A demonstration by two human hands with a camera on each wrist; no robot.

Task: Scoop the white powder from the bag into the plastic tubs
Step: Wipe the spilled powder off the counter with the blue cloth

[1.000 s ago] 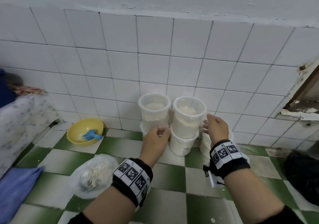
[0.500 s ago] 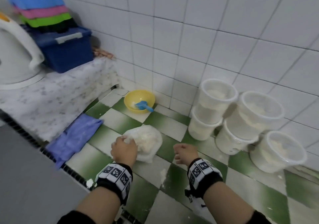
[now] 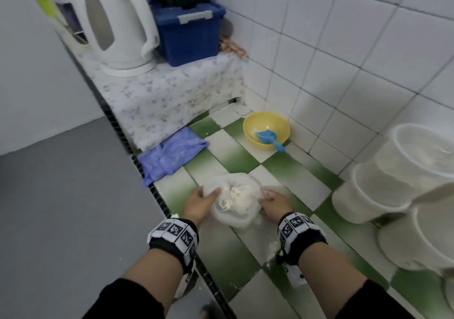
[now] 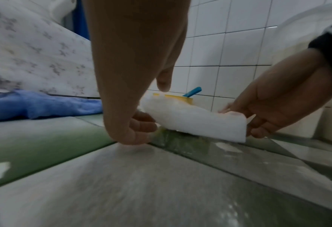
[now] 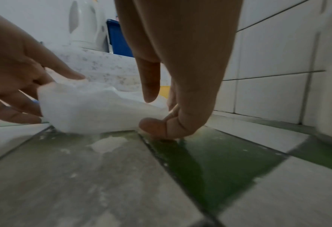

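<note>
Now both hands are holding the bag [image 3: 232, 202] of white powder on the counter, the left hand [image 3: 200, 202] and right hand [image 3: 272, 203] each pinching a side.

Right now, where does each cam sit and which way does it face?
Head: on the head, looking down at the tiled floor; both forearms, left hand and right hand flank the bag of powder.
Left wrist: low over the floor, facing the wall; left hand fills the top, right hand enters at right.
Right wrist: low, facing the kettle; right hand on top, left hand at left.
Shared: all three show the bag and both hands; both wrist views catch the yellow bowl beyond.
</note>
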